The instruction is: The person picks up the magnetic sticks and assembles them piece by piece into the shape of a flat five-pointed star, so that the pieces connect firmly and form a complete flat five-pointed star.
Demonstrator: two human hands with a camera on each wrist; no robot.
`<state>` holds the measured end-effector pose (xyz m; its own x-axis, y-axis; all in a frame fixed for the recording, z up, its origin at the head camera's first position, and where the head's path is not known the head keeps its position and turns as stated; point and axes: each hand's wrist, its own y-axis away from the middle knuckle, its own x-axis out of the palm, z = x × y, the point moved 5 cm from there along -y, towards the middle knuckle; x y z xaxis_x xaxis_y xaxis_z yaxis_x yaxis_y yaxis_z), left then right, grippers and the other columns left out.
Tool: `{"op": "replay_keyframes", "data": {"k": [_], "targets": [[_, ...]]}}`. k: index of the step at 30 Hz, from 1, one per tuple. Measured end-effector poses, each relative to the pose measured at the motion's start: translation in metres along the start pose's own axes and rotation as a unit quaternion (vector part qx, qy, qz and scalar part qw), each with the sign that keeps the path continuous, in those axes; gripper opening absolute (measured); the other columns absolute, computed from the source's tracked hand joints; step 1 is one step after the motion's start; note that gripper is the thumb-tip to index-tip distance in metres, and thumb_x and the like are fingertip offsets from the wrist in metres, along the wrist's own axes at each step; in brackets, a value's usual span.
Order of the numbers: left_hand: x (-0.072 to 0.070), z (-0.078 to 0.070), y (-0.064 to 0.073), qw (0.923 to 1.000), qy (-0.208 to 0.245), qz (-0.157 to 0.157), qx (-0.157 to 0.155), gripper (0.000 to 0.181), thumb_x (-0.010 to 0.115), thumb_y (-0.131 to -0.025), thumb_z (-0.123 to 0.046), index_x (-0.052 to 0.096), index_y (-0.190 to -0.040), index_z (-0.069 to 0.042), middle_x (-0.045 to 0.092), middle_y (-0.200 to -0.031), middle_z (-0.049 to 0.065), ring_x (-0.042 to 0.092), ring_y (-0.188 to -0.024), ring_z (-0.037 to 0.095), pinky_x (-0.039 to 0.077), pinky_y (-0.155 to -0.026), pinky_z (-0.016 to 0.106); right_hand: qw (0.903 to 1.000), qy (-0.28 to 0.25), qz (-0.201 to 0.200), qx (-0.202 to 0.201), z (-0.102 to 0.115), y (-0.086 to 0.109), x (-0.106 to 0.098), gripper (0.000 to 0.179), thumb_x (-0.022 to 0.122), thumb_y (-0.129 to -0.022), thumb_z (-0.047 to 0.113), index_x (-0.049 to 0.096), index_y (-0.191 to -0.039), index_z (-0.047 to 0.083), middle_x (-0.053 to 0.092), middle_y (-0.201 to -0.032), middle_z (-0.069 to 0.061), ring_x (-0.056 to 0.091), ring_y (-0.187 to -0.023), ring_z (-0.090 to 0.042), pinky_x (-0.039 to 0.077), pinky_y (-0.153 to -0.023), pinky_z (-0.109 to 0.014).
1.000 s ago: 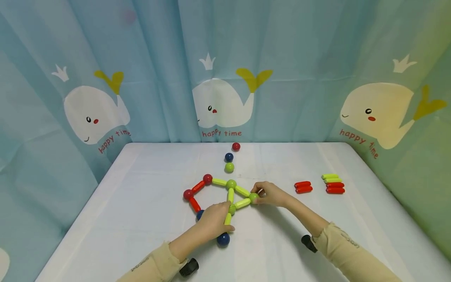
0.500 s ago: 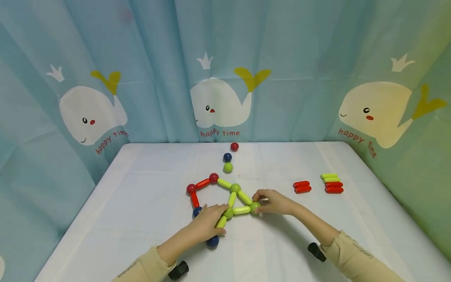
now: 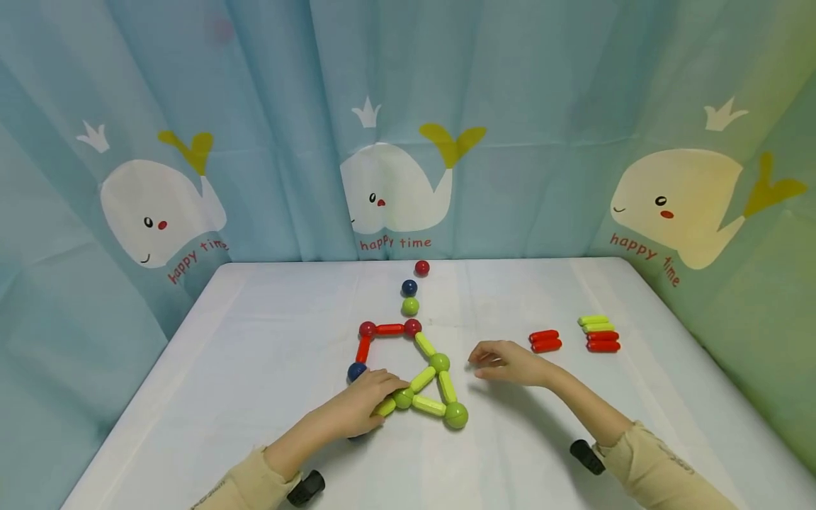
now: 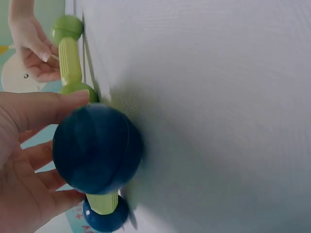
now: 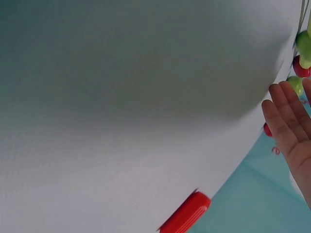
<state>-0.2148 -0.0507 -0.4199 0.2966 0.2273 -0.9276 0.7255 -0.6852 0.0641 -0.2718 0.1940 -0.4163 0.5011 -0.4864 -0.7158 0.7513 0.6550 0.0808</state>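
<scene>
A flat shape of magnetic balls and sticks lies on the table: red sticks (image 3: 390, 329) join red balls (image 3: 413, 327) on its far side, and yellow-green sticks (image 3: 428, 405) make a triangle with green balls (image 3: 455, 415) on its right. My left hand (image 3: 358, 405) grips the near-left yellow-green stick (image 3: 385, 407), thumb on one side and fingers on the other, covering part of the shape. In the left wrist view a large blue ball (image 4: 97, 148) sits in front of that grip. My right hand (image 3: 510, 363), fingers relaxed and holding nothing, hovers right of the shape.
Behind the shape stand a loose green ball (image 3: 411, 306), a blue ball (image 3: 409, 287) and a red ball (image 3: 422, 268). To the right lie a red stick pair (image 3: 545, 341) and a row of yellow-green and red sticks (image 3: 602, 336). A whale-print curtain (image 3: 268, 142) hangs behind the table.
The shape has turned clockwise, its triangle swinging toward the near side, with my left hand holding on and shifting left. My right hand has let go of the triangle's outer green ball.
</scene>
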Motion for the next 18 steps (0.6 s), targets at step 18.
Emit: {"op": "replay_keyframes", "data": {"k": [18], "targets": [[-0.006,0.024,0.007,0.999,0.009,-0.043,-0.008,0.053,0.055,-0.078,0.02,0.058,-0.119,-0.013,0.059,-0.124,0.004,0.043,-0.13,0.033,0.037,-0.107,0.045,0.9865,0.042,-0.157,0.019,-0.031,0.036,-0.068,0.018,0.062,-0.09,0.007,0.061,-0.102,-0.005,0.066,-0.099,-0.019,0.062,-0.087,-0.009,0.053,-0.074,-0.022]]}}
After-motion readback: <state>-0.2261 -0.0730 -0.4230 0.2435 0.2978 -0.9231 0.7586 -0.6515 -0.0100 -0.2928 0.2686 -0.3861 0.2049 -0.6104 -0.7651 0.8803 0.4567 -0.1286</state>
